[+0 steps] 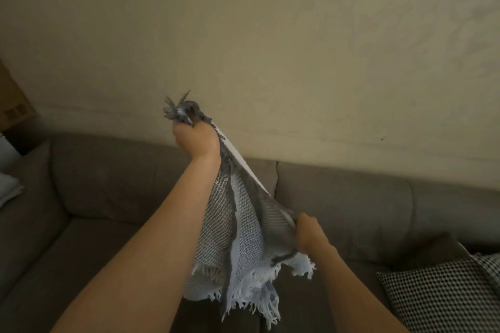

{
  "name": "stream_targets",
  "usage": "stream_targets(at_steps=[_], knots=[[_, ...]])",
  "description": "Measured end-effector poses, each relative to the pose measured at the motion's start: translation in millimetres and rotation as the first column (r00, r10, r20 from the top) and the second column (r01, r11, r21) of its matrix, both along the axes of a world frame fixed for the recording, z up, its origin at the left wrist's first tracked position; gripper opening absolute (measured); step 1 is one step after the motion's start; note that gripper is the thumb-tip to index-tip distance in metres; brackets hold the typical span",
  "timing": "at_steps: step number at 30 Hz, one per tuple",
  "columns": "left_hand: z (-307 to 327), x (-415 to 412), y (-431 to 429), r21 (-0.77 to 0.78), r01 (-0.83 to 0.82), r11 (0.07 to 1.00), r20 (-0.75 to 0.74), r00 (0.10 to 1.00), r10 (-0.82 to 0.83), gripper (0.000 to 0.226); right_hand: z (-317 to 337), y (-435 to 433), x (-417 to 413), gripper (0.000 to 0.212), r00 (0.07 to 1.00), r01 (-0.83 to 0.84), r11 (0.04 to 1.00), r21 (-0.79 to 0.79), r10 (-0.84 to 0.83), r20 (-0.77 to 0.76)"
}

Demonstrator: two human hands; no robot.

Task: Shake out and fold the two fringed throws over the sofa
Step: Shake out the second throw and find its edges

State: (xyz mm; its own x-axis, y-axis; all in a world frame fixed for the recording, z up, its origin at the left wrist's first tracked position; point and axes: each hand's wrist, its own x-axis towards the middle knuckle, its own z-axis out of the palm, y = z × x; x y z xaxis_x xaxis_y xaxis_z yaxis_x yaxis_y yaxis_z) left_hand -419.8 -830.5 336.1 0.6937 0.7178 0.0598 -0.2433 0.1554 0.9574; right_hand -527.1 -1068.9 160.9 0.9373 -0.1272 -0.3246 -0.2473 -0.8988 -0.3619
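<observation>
A grey and white knitted throw (244, 246) with pale fringe hangs bunched in the air in front of the brown sofa (108, 192). My left hand (196, 140) is raised high and grips one bunched end, with dark tassels sticking up above the fist. Lower and to the right, my right hand (307, 234) grips the throw's edge and pulls the fabric taut between both hands. The fringed bottom dangles just above the seat cushions. A second throw with a black and white checked weave (443, 295) lies on the sofa seat at the lower right.
The beige wall (270, 48) rises behind the sofa back. A cardboard box (13, 105) stands past the sofa's left arm, with a pale cloth (9, 188) lying on that arm.
</observation>
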Motion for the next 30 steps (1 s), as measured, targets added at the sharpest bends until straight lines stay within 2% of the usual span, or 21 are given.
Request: stream_targets(at_steps=[1, 3, 6, 8, 10, 12, 15, 17, 18, 21, 23, 27, 30], knots=[[0.7, -1.0, -0.2, -0.006, 0.001, 1.0, 0.004, 1.0, -0.001, 0.017, -3.6, -1.1, -2.4, 0.01, 0.998, -0.015, 0.999, -0.038, 0.013, -0.057], [0.3, -0.2, 0.2, 0.005, -0.018, 1.0, 0.005, 1.0, 0.018, 0.015, -8.0, -4.2, -3.8, 0.015, 0.997, 0.023, 0.996, -0.081, -0.029, -0.072], [0.6, -1.2, 0.2, -0.014, -0.016, 1.0, 0.0, 1.0, 0.016, 0.017, -2.7, -11.0, -3.7, 0.021, 0.975, 0.217, 0.967, -0.13, -0.209, 0.069], [1.1, -2.6, 0.0, -0.028, -0.015, 1.0, 0.013, 1.0, 0.016, 0.022, 0.2, -18.0, -3.8, 0.023, 0.927, 0.349, 0.935, -0.058, -0.336, 0.167], [1.1, -2.4, -1.3, -0.035, 0.005, 0.999, 0.011, 1.0, -0.005, 0.02, 0.3, -22.7, -0.8, 0.03, 0.895, 0.389, 0.919, 0.063, -0.393, 0.209], [5.4, -7.3, -8.1, -0.028, 0.037, 0.999, 0.001, 0.999, -0.037, 0.022, 0.0, -22.9, 3.4, 0.031, 0.93, 0.309, 0.943, 0.12, -0.326, 0.17], [4.3, -9.9, -15.0, 0.002, 0.06, 0.998, -0.003, 0.998, -0.06, 0.026, 1.6, -15.8, -0.1, 0.026, 0.997, 0.073, 0.991, 0.112, -0.07, -0.031], [3.9, -9.7, -14.5, -0.023, 0.06, 0.998, -0.018, 0.998, -0.06, 0.015, 0.8, -10.9, -9.2, 0.02, 0.985, -0.047, 0.988, 0.146, 0.07, -0.157], [3.2, -8.6, -15.1, -0.02, 0.053, 0.998, -0.024, 0.998, -0.054, 0.016, 0.9, -8.1, -13.4, 0.013, 0.967, -0.092, 0.98, 0.176, 0.13, -0.217], [1.1, -7.3, -16.8, 0.002, 0.051, 0.999, -0.031, 0.998, -0.051, 0.022, 1.9, 4.5, -16.8, 0.023, 0.905, -0.208, 0.945, 0.252, 0.284, -0.317], [0.9, -7.7, -19.5, 0.002, 0.065, 0.998, -0.028, 0.998, -0.065, 0.02, 3.1, 14.7, -11.3, 0.019, 0.916, -0.217, 0.922, 0.319, 0.306, -0.26], [2.2, -7.9, -23.5, 0.006, 0.069, 0.998, -0.027, 0.997, -0.069, 0.022, 22.5, 49.1, 0.3, 0.061, 0.977, -0.202, 0.884, 0.422, 0.21, 0.03], [2.8, -8.3, -23.4, 0.005, 0.074, 0.997, -0.035, 0.997, -0.074, 0.019, 33.1, 70.5, 7.1, 0.064, 0.972, -0.185, 0.886, 0.425, 0.102, 0.21]])
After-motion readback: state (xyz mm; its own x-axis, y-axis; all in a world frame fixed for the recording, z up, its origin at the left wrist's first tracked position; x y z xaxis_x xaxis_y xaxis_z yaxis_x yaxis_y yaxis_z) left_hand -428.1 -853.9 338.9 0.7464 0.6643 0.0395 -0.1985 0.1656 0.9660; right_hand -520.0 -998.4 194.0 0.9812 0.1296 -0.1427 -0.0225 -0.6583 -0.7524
